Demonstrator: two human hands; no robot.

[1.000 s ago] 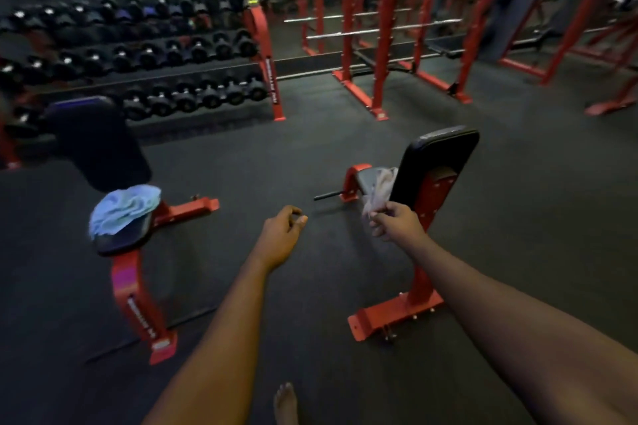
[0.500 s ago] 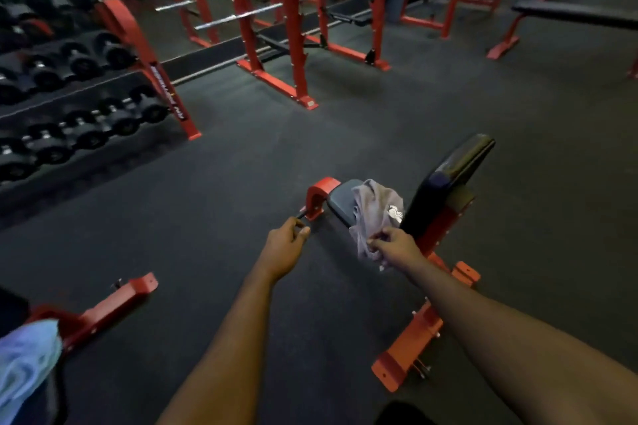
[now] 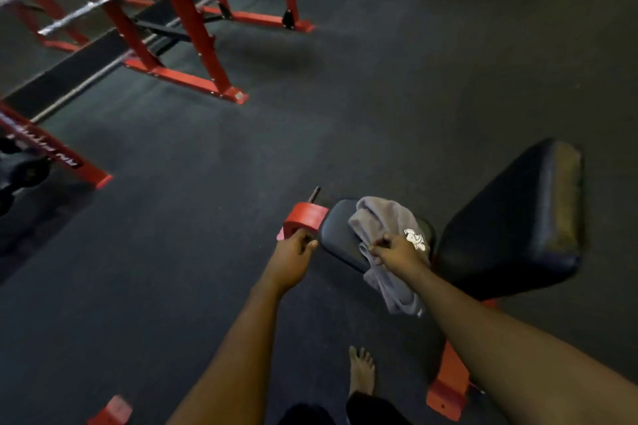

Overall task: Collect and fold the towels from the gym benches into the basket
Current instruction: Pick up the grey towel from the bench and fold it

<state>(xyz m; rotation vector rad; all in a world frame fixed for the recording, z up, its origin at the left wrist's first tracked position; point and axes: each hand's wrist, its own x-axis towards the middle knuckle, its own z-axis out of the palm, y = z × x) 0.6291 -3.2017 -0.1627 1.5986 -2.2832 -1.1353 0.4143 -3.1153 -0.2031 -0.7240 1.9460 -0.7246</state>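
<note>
The left hand [image 3: 293,254] is curled shut and holds nothing; it hangs just beside the red bench end [image 3: 303,216]. The right hand [image 3: 397,250] pinches the gray towel [image 3: 383,217], which lies bunched on the black seat [image 3: 340,238] and droops over its edge. I think pinching there lets it lift off.

Definitely a gym: red steel racks [image 3: 179,10] held barbells [image 3: 96,5], dark rubber flooring [image 3: 379,107] ran everywhere, and a padded black bench [image 3: 511,221] (red frame) sat up front.
</note>
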